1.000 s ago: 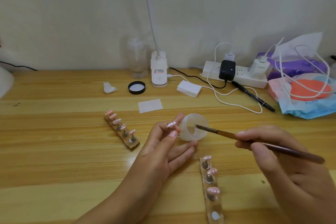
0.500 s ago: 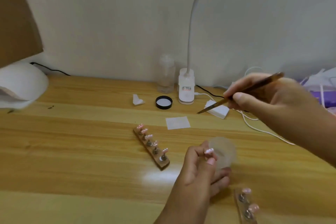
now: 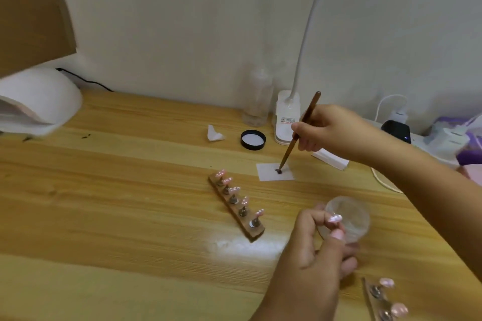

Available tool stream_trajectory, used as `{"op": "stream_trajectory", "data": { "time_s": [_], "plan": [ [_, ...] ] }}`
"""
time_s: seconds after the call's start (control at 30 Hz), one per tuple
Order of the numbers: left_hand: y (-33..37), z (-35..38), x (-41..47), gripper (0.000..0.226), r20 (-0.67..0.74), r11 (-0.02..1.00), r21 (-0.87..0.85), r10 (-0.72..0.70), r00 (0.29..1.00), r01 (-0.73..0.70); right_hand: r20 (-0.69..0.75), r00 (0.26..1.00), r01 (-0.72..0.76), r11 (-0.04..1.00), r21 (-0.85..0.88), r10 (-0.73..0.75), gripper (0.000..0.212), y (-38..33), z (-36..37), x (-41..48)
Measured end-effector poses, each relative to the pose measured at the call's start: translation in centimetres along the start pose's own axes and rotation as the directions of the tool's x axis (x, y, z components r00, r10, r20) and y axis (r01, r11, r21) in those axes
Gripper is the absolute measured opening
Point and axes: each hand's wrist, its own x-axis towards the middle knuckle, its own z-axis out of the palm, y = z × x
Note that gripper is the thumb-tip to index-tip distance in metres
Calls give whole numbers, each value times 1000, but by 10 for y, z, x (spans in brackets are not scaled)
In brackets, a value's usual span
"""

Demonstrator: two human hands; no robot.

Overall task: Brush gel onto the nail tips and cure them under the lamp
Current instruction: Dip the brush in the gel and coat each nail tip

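Right grip (image 3: 329,130): fingers closed round the brush (image 3: 288,152), handle tilted up toward the wall.
Brush, what changed: a second ago its bristles were at the clear jar (image 3: 352,216). Now the tip presses on the white paper square (image 3: 266,173), well beyond the jar.
Left grip (image 3: 315,247): thumb and forefinger pinch one pink nail tip (image 3: 335,217) just beside the jar, much as before.
Other nail tips: one row stands on the wooden holder (image 3: 236,207) mid-surface, and more on a second holder (image 3: 383,300) at the lower right edge.
Curing lamp (image 3: 39,101): a white dome at the far left of the surface (image 3: 130,216), well apart from both hands.
Meaning: probably excess gel is being wiped off the bristles. The held tip is not yet being brushed, and curing lies ahead.
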Motion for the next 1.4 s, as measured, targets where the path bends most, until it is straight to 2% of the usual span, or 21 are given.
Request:
{"op": "stream_trajectory", "data": {
  "time_s": [0.27, 0.4, 0.5, 0.63, 0.77, 0.87, 0.9, 1.0, 1.17, 1.27, 1.4],
  "plan": [
    [-3, 0, 1, 18, 5, 1000, 9, 29, 1000, -29, -132, 989, -74, 997, 1, 73, 30, 3, 17, 17],
    [-2, 1, 0, 14, -1, 999, 19, 28, 1000, -28, -142, 963, -201, 961, 190, 229, 35, 23, 19, 11],
    [-3, 0, 1, 13, -8, 1000, 7, 27, 1000, -27, -115, 940, -255, 883, 394, 322, 35, 33, 21, 1],
    [-2, 0, 1, 14, -24, 1000, -2, 21, 1000, -21, -170, 940, -96, 709, 699, 295, 26, 36, 16, -28],
    [-1, 0, 2, 13, -34, 1000, -20, 6, 999, -7, -273, 954, 113, 699, 707, 122, 22, 39, 4, -80],
    [-1, 0, 3, 13, -39, 998, -58, -12, 999, 10, -267, 960, 137, 696, 705, 81, 48, 44, -8, -118],
    [0, 0, 3, 12, -41, 997, -70, -18, 999, 15, -290, 952, 146, 696, 703, 93, 48, 47, -11, -126],
    [-1, -1, 4, 11, -42, 994, -104, -31, 999, 26, -354, 927, 158, 724, 672, 126, 20, 53, -21, -142],
    [-4, -1, 6, 14, -33, 988, -149, -35, 999, 30, -260, 964, 52, 925, 377, 52, 31, 33, -34, -147],
    [-5, -2, 8, 20, -39, 985, -171, -37, 999, 30, -161, 987, 16, 987, 158, 9, 40, 17, -30, -137],
    [-5, -1, 8, 22, -45, 984, -177, -46, 998, 37, -49, 997, 54, 994, -91, -59, 19, 5, -18, -124]
  ]
}}
